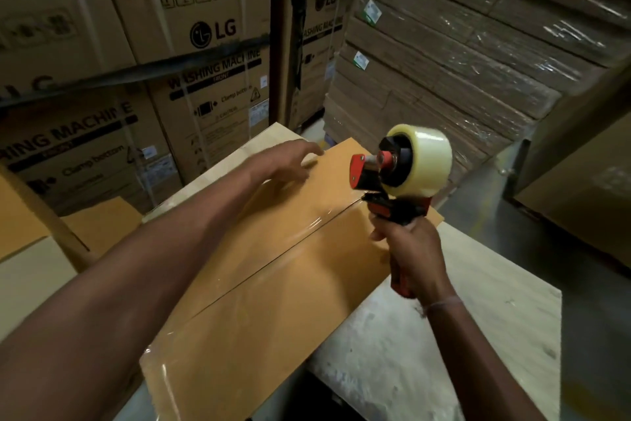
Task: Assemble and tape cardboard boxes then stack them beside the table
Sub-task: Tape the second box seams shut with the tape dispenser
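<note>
Your right hand grips the tape dispenser by its handle, held at the far end of the taped seam. The cardboard box lies on the table. Your left hand, fingers extended, rests on its far edge.

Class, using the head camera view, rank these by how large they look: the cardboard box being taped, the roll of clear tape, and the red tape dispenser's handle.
1. cardboard box, by far the largest.
2. roll of clear tape.
3. dispenser handle, mostly hidden in the right hand, so ranks two and three are unsure.
</note>
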Tool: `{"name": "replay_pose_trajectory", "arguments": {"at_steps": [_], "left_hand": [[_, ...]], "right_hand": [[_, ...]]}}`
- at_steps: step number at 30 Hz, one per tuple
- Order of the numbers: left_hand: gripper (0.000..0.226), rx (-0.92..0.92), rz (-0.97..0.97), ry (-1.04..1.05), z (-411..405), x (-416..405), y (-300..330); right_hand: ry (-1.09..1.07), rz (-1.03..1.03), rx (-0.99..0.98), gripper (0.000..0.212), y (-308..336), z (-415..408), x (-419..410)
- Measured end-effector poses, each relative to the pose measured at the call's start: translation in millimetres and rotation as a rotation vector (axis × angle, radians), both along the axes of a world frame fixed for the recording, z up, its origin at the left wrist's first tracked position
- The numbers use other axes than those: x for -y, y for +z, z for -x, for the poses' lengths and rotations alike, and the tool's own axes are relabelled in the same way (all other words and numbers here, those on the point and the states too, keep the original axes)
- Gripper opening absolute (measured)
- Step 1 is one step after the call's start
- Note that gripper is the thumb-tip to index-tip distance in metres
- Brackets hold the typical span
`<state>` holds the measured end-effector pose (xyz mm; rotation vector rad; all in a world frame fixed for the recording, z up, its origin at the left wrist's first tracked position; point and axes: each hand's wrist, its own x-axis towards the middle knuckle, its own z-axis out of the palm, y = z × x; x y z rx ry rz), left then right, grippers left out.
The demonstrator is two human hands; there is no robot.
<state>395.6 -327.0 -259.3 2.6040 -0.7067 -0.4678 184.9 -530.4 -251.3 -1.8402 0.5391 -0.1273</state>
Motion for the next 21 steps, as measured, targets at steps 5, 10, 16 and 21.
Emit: {"name": "replay_pose_trajectory", "arguments": {"at_steps": [5, 10, 16, 21], "left_hand": [[0.028, -0.299, 0.878, 0.272, -15.9, 52.5, -11.5], [0.038, -0.709, 1.119, 0.511, -50.6, 92.4, -6.7], [0.028, -0.842, 1.183, 0.613, -72.8, 89.5, -15.4], [0.022, -0.893, 1.208, 0.626, -83.3, 87.3, -26.8]], "right_hand": [[0.093, 0.106, 0.078, 0.009, 8.5, -76.7, 45.6], [0.219, 0.101, 0.105, 0.01, -1.2, -126.8, 65.0], [0.262, -0.027, 0.096, 0.005, -14.0, -152.4, 69.3], [0.277, 0.004, 0.095, 0.015, -17.3, -171.7, 70.5]]}}
